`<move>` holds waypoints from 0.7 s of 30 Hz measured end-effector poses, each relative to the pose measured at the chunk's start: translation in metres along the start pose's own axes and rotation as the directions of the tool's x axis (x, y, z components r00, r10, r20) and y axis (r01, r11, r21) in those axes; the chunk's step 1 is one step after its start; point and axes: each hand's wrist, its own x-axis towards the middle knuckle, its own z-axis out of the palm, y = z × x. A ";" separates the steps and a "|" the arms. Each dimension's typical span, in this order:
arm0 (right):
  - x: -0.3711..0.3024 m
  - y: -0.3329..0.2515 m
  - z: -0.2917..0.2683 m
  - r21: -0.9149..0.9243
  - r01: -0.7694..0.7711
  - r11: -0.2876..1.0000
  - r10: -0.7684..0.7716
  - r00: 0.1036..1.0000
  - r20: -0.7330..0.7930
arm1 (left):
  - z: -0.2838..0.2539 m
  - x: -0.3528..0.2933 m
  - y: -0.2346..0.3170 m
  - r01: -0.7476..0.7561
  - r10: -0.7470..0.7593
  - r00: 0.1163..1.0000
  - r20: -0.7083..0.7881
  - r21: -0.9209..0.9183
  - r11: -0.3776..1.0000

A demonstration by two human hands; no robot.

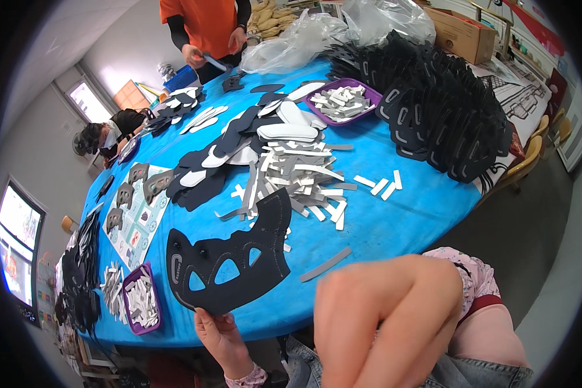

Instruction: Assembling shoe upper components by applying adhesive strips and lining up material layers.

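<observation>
My left hand [218, 337] pinches the lower left edge of a black cut-out panel [239, 284]. This panel is curved, with several rounded triangular openings, dotted lines and a pale looped mark on its left end. It is held up tilted above the blue-covered table [381, 234]. Close to the camera and slightly blurred, my right hand [362, 297] is bent, its back toward me; its fingers are hidden. Just left of it, a single grey strip [326, 264] lies on the cover. A heap of white and grey strips [297, 171] is beyond the panel.
Stacked black panels [440, 107] fill the far right. Purple trays [373, 97] [156, 321] hold short strips. Black and white pads [239, 139] spread across the middle. A printed sheet [134, 233] carries small cut-outs at left. Two other people [204, 26] [119, 132] work across the table.
</observation>
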 end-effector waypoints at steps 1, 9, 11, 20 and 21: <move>0.003 -0.005 -0.005 -0.002 -0.087 0.996 0.087 0.996 -0.011 | -0.002 0.001 -0.003 0.006 -0.006 1.000 0.017 -0.010 1.000; 0.005 -0.009 0.036 -0.092 -0.107 0.990 0.056 0.897 -0.439 | -0.001 0.002 0.001 -0.007 0.007 1.000 0.009 -0.038 0.999; 0.003 -0.008 0.028 -0.219 0.064 0.974 -0.149 0.905 -0.399 | 0.019 0.002 0.001 0.014 -0.014 1.000 -0.016 -0.022 1.000; -0.001 -0.041 0.020 -0.712 0.225 0.665 -0.259 0.964 0.062 | 0.022 -0.001 0.006 0.041 -0.042 0.998 0.041 0.011 0.999; -0.001 -0.045 0.020 -0.771 0.215 0.599 -0.250 0.965 0.075 | 0.023 -0.001 0.004 0.048 -0.048 0.998 0.034 0.010 0.999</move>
